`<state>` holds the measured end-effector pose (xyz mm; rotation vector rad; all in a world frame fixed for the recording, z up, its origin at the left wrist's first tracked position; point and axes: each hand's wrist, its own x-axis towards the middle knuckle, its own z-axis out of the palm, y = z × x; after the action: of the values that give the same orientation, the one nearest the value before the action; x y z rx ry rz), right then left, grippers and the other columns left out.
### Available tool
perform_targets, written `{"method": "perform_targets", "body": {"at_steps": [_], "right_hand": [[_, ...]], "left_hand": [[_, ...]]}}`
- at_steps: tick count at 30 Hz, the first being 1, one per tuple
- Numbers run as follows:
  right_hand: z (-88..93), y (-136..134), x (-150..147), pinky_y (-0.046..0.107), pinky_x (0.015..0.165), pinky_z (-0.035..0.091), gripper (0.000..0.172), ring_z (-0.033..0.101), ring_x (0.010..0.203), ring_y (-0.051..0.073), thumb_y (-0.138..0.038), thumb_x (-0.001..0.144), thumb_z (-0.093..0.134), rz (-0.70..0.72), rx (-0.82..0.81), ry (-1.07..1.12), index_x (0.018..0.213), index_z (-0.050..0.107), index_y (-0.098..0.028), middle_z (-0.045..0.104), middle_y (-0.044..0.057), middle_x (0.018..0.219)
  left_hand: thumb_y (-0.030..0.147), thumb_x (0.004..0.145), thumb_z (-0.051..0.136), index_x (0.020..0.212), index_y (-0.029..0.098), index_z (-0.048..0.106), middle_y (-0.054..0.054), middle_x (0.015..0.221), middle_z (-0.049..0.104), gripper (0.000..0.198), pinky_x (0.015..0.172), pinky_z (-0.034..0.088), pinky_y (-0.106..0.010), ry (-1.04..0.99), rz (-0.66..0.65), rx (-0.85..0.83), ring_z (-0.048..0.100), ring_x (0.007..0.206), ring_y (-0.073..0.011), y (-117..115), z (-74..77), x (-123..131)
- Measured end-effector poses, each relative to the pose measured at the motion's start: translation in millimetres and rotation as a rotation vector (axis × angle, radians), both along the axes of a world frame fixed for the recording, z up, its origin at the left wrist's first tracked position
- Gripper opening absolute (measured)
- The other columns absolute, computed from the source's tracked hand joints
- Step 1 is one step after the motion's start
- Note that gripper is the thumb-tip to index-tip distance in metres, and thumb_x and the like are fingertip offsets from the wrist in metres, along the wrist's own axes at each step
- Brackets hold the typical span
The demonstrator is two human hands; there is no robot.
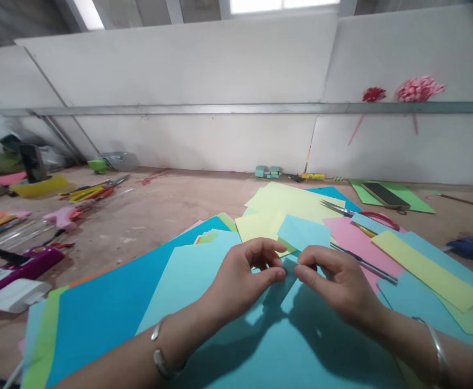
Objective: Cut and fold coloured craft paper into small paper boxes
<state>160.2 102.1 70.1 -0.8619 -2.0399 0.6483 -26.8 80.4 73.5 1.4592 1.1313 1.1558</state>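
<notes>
- Hands: both over the middle of the stacked paper, bare, a silver bangle at each wrist.
- Left hand (282,262): thumb and fingers bent into a nearly closed pinch, on the near left side of a small blue slip (289,268).
- Right hand (301,259): thumb and forefinger drawn together at the slip's right edge, other fingers curled.
- Slip: between the two sets of fingertips, above a light blue sheet (183,286); shadows fall on that sheet.
- Just beyond the fingers: a pale blue piece (307,231), overlapping yellow paper (293,194).
- Left of the light blue sheet: dark blue paper (98,313).
- To the right: scissors (337,207), metal tweezers (368,264) and a yellow strip (426,267) lying on coloured paper.
- Farther back on the counter (155,202): phone (386,194) on a green sheet (420,204).
- Far left: purple power strip (29,266), pink glue gun (62,217).
</notes>
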Motion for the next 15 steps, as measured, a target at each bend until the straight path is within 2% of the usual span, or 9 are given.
{"method": "perform_targets", "body": {"at_steps": [2, 4, 7, 9, 10, 12, 14, 15], "right_hand": [[-0.1, 0.4, -2.0, 0.023, 0.051, 0.042, 0.017, 0.051, 0.056, 0.012, -0.021, 0.086, 0.056, 0.016, 0.058, -0.052, 0.07, 0.057, -0.02, 0.058, -0.001, 0.062], [-0.4, -0.5, -4.2, 0.025, 0.056, 0.044, 0.01, 0.055, 0.063, 0.014, -0.017, 0.087, 0.053, 0.046, 0.2, -0.114, 0.081, 0.061, -0.019, 0.061, 0.002, 0.07], [0.0, -1.9, -4.6, 0.027, 0.058, 0.045, 0.018, 0.057, 0.067, 0.016, -0.011, 0.09, 0.048, 0.07, 0.465, -0.173, 0.083, 0.063, -0.018, 0.064, 0.005, 0.073], [1.9, -0.8, -2.3, 0.027, 0.056, 0.045, 0.021, 0.057, 0.063, 0.015, -0.013, 0.091, 0.048, 0.017, 0.483, -0.124, 0.077, 0.063, -0.019, 0.065, 0.005, 0.07], [3.0, 0.7, -0.8, 0.027, 0.055, 0.046, 0.019, 0.057, 0.06, 0.014, -0.016, 0.091, 0.051, -0.032, 0.399, -0.069, 0.076, 0.063, -0.019, 0.065, 0.004, 0.068], [4.3, 5.2, 1.2, 0.027, 0.052, 0.048, 0.015, 0.059, 0.054, 0.014, -0.027, 0.089, 0.059, -0.124, 0.095, 0.12, 0.077, 0.063, -0.019, 0.066, 0.002, 0.063], [2.8, 9.4, 0.4, 0.029, 0.055, 0.053, 0.019, 0.064, 0.055, 0.016, -0.037, 0.084, 0.067, -0.155, -0.249, 0.366, 0.079, 0.062, -0.02, 0.067, 0.001, 0.061], [0.7, 10.6, -1.3, 0.031, 0.06, 0.056, 0.023, 0.067, 0.061, 0.018, -0.041, 0.081, 0.07, -0.134, -0.385, 0.482, 0.08, 0.061, -0.02, 0.069, 0.002, 0.065]], "left_hand": [[0.015, 0.068, 0.067, 0.096, 0.017, 0.061, 0.002, 0.067, 0.063, 0.029, 0.066, 0.049, -0.028, 0.066, 0.035, 0.056, 0.06, 0.064, -0.0127, -1.9, -1.4, 0.3], [0.011, 0.069, 0.065, 0.101, 0.019, 0.057, 0.004, 0.064, 0.063, 0.034, 0.066, 0.049, -0.028, 0.152, 0.058, 0.124, 0.061, 0.063, -0.0129, -4.8, -2.8, 0.9], [0.011, 0.073, 0.066, 0.103, 0.021, 0.056, 0.003, 0.069, 0.066, 0.034, 0.068, 0.049, -0.03, 0.3, 0.095, 0.274, 0.061, 0.066, -0.0137, -8.2, -3.9, 1.1], [0.02, 0.073, 0.071, 0.102, 0.022, 0.058, -0.001, 0.084, 0.069, 0.032, 0.073, 0.049, -0.032, 0.374, 0.203, 0.419, 0.062, 0.077, -0.0167, -8.2, -3.0, -0.2], [0.024, 0.072, 0.074, 0.102, 0.022, 0.059, -0.004, 0.092, 0.069, 0.033, 0.075, 0.049, -0.033, 0.384, 0.289, 0.479, 0.061, 0.085, -0.0187, -7.3, -2.0, -1.2], [0.03, 0.068, 0.077, 0.1, 0.021, 0.058, -0.007, 0.103, 0.065, 0.038, 0.075, 0.048, -0.033, 0.323, 0.474, 0.506, 0.058, 0.094, -0.021, -4.1, 0.4, -3.4], [0.032, 0.064, 0.078, 0.099, 0.019, 0.058, -0.007, 0.101, 0.062, 0.042, 0.069, 0.048, -0.031, 0.185, 0.554, 0.365, 0.058, 0.089, -0.0195, -0.2, 1.6, -4.5], [0.032, 0.062, 0.078, 0.097, 0.018, 0.059, -0.005, 0.096, 0.062, 0.043, 0.066, 0.048, -0.03, 0.108, 0.523, 0.248, 0.057, 0.082, -0.0177, 1.4, 1.3, -4.3]]}}
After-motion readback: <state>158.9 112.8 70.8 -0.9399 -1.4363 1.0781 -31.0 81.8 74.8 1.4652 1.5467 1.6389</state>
